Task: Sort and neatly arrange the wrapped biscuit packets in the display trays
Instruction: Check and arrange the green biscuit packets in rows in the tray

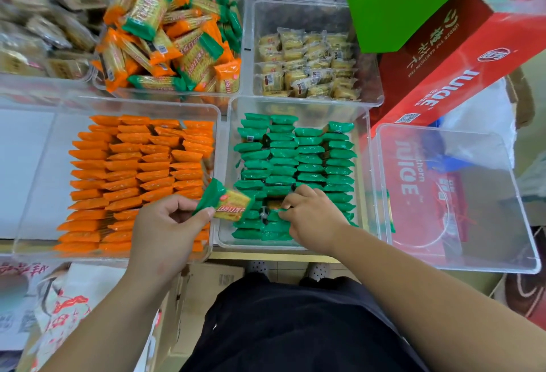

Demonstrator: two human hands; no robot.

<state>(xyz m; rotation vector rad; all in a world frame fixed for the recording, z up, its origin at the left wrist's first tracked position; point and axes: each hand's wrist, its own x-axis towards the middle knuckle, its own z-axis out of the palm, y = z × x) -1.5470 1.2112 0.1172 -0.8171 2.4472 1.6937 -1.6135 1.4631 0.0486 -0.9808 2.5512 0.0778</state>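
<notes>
The left hand [168,224] is pinching a green packet [227,203] over the green tray's [295,106] near-left wall, while the right hand [310,215] is working curled fingers among the near rows [266,228], grip unclear. The next move is likely calling for slotting that packet in edgewise

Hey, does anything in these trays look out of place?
Yes: the back tray holds orange and green packets heaped together at all angles, while the orange tray and green tray in front hold neat rows. A gap shows in the green rows beside the right hand.
</notes>
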